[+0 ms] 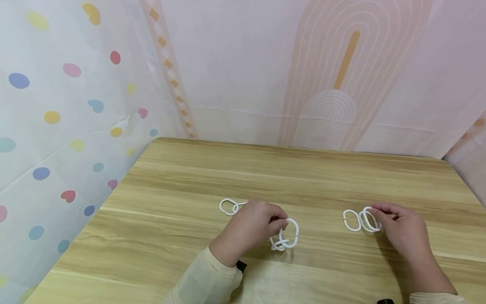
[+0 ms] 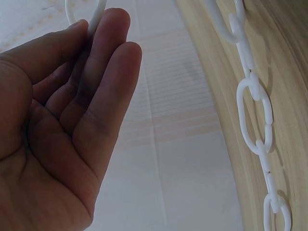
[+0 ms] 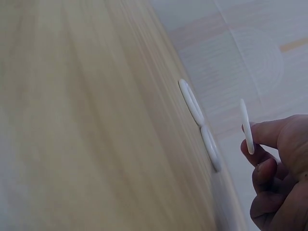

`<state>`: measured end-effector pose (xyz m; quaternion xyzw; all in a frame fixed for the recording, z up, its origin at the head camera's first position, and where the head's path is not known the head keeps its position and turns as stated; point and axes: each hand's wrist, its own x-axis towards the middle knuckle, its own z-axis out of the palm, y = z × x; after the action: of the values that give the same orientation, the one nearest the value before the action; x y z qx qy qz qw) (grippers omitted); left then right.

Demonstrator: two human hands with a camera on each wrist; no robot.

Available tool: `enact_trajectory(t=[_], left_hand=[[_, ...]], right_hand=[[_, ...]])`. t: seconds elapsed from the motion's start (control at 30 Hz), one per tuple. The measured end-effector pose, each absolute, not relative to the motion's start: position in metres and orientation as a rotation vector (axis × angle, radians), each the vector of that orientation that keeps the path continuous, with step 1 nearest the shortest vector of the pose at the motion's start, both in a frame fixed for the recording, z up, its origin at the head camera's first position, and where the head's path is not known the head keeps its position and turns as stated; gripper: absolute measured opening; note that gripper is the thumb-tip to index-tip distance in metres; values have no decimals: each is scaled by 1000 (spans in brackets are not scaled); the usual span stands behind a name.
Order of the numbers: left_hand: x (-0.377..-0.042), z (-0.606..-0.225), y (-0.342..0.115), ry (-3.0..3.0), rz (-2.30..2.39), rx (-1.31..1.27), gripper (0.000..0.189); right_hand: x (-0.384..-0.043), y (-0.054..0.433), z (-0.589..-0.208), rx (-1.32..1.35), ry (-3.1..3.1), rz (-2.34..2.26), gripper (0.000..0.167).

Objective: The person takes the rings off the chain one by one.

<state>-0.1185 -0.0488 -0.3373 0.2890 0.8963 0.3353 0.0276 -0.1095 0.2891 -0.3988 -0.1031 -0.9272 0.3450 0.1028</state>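
Note:
Just left of the middle of the table, my left hand (image 1: 250, 226) pinches a white plastic oval link (image 1: 298, 230) between thumb and fingertips. That link hooks into a white chain (image 2: 270, 188) of several such links; part of it passes behind the hand in the head view, with its far end lying to the left. My right hand (image 1: 408, 234) pinches a single white link (image 3: 247, 126) by its edge, raised above the table. Two loose white links, one farther left (image 1: 344, 221) and one partly behind the held link (image 3: 210, 149), lie flat beside it.
The wood-grain table (image 1: 303, 177) extends around both hands. Behind it hangs a pink patterned cloth (image 1: 243, 67), and a dotted cloth (image 1: 83, 97) runs along the left side.

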Motion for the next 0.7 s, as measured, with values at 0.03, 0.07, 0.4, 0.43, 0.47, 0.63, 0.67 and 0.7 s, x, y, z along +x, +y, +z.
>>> enact_trajectory(t=[0.03, 0.07, 0.4, 0.43, 0.47, 0.63, 0.67, 0.7], left_hand=[[-119, -337, -49, 2769, 1032, 892, 10], [-119, -338, -49, 2771, 1027, 891, 10], [-118, -337, -49, 2758, 1027, 881, 9], [-118, -336, -49, 2757, 1027, 881, 9], [-118, -337, -49, 2758, 1025, 879, 9], [-118, -337, -48, 2754, 1028, 874, 9], [-118, -336, -48, 2753, 1029, 871, 9], [-118, -336, -48, 2753, 1029, 871, 9]], right_hand=[[-110, 290, -399, -315, -2743, 1014, 32], [-110, 291, -399, -322, -2745, 1014, 33], [-110, 296, -399, -342, -2778, 989, 34], [-110, 296, -399, -348, -2783, 979, 34], [-110, 297, -399, -355, -2786, 980, 35], [-110, 300, -401, -384, -2790, 968, 34], [-110, 300, -402, -387, -2789, 969, 33], [-110, 301, -402, -387, -2788, 970, 33]])
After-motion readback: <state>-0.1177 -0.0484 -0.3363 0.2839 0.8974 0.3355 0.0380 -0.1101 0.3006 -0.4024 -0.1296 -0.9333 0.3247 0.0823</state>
